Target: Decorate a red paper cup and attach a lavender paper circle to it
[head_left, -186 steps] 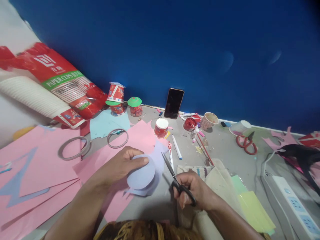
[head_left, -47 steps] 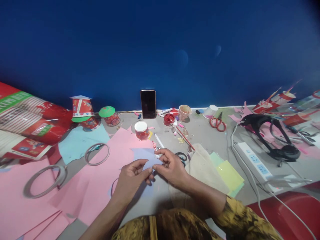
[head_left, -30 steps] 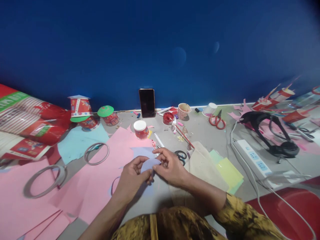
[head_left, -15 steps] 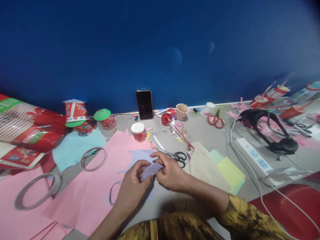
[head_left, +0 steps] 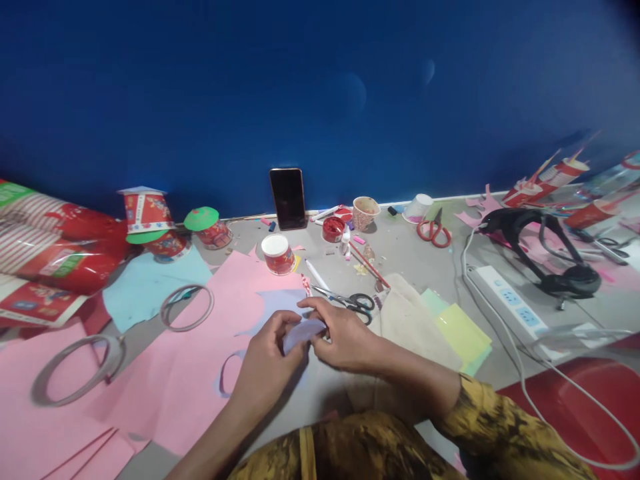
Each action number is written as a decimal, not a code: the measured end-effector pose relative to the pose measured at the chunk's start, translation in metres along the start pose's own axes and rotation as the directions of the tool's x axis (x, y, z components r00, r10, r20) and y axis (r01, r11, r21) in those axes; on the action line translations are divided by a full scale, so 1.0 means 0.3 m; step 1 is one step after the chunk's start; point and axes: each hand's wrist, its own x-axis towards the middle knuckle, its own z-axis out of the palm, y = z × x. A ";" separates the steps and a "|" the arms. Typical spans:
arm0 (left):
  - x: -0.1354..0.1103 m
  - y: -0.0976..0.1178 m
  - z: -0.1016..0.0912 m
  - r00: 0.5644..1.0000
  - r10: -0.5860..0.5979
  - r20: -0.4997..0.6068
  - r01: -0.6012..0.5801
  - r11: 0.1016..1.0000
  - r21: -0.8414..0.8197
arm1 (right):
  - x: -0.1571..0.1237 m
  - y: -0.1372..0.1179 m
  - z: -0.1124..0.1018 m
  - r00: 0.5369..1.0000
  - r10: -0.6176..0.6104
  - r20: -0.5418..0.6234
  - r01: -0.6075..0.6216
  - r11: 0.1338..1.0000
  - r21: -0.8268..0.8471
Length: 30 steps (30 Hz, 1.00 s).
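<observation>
Over the near part of the counter (head_left: 405,263), a lilac paper piece (head_left: 301,335) bows gently upward, caught at both ends. The left hand (head_left: 274,359) pinches its near-left side, thumb on top; the right hand (head_left: 345,339) has closed on the far-right edge, much of its grip hidden behind its own fingers. Holding it from opposite ends seems a sensible way to keep thin paper curved without crushing the middle.

Just past the fingers lies a cut lilac sheet (head_left: 275,308), and beside it black-handled scissors (head_left: 361,303), handles turned toward the right hand, probably for easy reach. Behind these, a red paper cup (head_left: 279,255) stands bottom up, which likely gives it a steadier footing.

Pink sheets (head_left: 175,387) spread off to the left, with a grey ring (head_left: 187,328) resting across them, perhaps serving as a weight. At the back, a phone (head_left: 287,199) leans on the blue wall (head_left: 210,100), apparently to stay upright.
</observation>
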 end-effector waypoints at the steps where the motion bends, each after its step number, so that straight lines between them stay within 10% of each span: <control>1: 0.000 -0.005 0.000 1.000 0.006 0.000 -0.006 1.000 0.006 | 0.001 0.000 0.000 1.000 -0.010 -0.001 0.010 1.000 -0.015; 21: 0.017 -0.006 0.031 0.977 0.170 -0.126 -0.162 0.984 0.076 | 0.049 0.027 0.023 0.984 -0.102 -0.145 0.110 0.993 0.050; 30: 0.056 0.009 -0.055 0.999 0.003 -0.047 -0.023 0.906 -0.423 | 0.089 0.068 -0.035 0.900 -0.168 -0.401 0.208 0.976 0.058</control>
